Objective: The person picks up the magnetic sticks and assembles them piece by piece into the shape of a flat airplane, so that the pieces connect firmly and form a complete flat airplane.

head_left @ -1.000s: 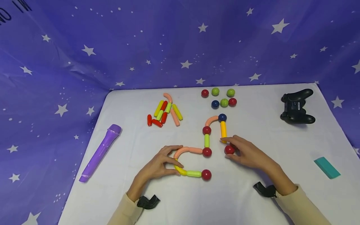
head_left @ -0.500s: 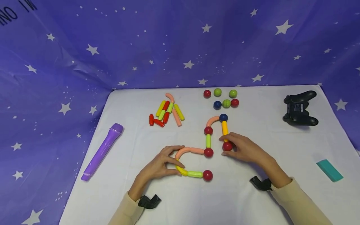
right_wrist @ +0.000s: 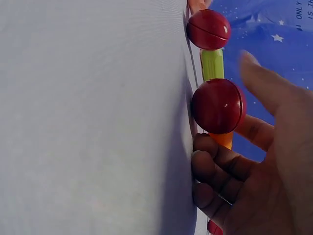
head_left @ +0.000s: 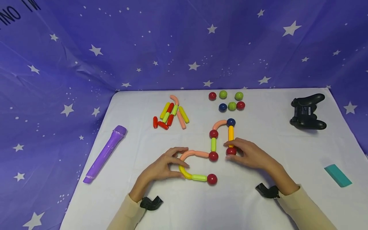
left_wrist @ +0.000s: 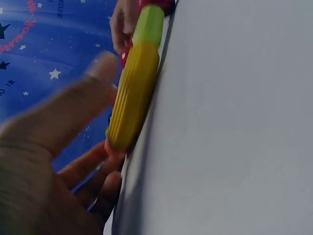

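Observation:
Toy sticks and balls lie joined in a winding chain on the white table. My left hand (head_left: 161, 166) holds its left bend, thumb and fingers around the yellow curved stick (head_left: 185, 173); in the left wrist view the blurred thumb is right at its ribbed edge. From there run a lime stick (head_left: 199, 178) to a red end ball (head_left: 212, 179) and pink sticks (head_left: 201, 154) to another red ball. At the other end, my right hand (head_left: 250, 153) holds a red ball (right_wrist: 217, 105) against the orange stick (head_left: 231, 132), which hangs off a blue ball (head_left: 231, 122).
Loose red, yellow, lime and pink sticks (head_left: 170, 118) lie at the back left. Several loose balls (head_left: 232, 106) sit at the back middle. A purple microphone-shaped tube (head_left: 106, 153) lies left; a black game controller (head_left: 307, 111) and a teal block (head_left: 338, 175) lie right.
My right hand has brought the red ball up to the orange stick's near end, and that stick now stands straighter. The blue ball has shifted slightly. My left hand stays at the yellow bend.

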A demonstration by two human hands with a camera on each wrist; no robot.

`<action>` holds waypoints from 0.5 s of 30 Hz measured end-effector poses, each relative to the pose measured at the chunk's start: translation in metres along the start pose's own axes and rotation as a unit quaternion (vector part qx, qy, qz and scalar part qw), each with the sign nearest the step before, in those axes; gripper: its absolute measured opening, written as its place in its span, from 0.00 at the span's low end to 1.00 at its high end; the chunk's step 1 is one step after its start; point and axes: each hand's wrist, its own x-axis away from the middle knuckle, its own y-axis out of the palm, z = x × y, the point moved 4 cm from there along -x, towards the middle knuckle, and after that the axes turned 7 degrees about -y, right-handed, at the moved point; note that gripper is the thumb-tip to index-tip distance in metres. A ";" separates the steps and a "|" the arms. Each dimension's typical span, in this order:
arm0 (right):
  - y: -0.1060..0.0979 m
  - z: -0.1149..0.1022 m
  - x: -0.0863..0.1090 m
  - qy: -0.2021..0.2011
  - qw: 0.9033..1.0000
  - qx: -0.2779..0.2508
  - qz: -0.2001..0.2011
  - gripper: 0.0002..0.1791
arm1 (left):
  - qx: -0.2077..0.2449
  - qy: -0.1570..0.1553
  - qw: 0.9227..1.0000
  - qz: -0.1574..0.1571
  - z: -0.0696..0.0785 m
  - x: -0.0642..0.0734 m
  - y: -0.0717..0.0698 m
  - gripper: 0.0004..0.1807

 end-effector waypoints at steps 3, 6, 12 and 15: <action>-0.001 0.003 0.000 0.001 1.000 -0.011 0.010 0.21 | 0.006 0.019 0.999 0.043 -0.003 -0.007 -0.021 0.16; -0.004 0.009 -0.001 0.007 0.999 -0.018 0.028 0.18 | -0.039 0.008 0.989 0.140 -0.014 -0.020 -0.053 0.12; -0.010 0.021 -0.006 0.020 0.999 -0.032 0.038 0.18 | -0.186 -0.117 0.947 0.233 -0.040 -0.046 -0.096 0.11; -0.012 0.024 -0.008 0.019 0.998 -0.040 0.034 0.19 | -0.217 -0.154 0.939 0.218 -0.045 -0.055 -0.101 0.11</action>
